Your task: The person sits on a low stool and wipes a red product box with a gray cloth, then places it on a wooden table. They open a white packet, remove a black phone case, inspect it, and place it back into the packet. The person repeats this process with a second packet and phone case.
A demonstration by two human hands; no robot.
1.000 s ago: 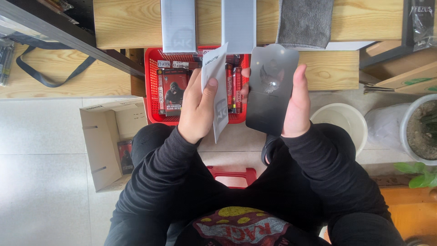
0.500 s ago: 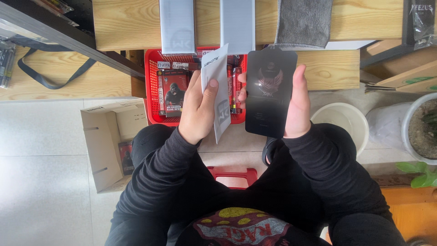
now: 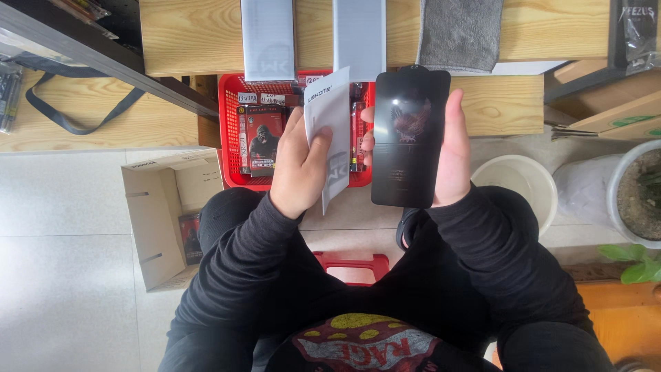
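My left hand grips a white paper sleeve, held upright over a red basket. My right hand holds a flat black glossy panel by its right edge, its printed bird design facing me. The sleeve and the panel are side by side, nearly touching. Both hands are in front of a wooden bench edge.
The red basket holds dark printed boxes. An open cardboard box stands on the tiled floor at left. Two grey-white packs and a grey cloth lie on the bench. A white bucket and a plant pot are at right.
The panel in my right hand has turned from a pale, glare-covered face to a dark glossy face towards me. My left hand has stayed put with the sleeve.
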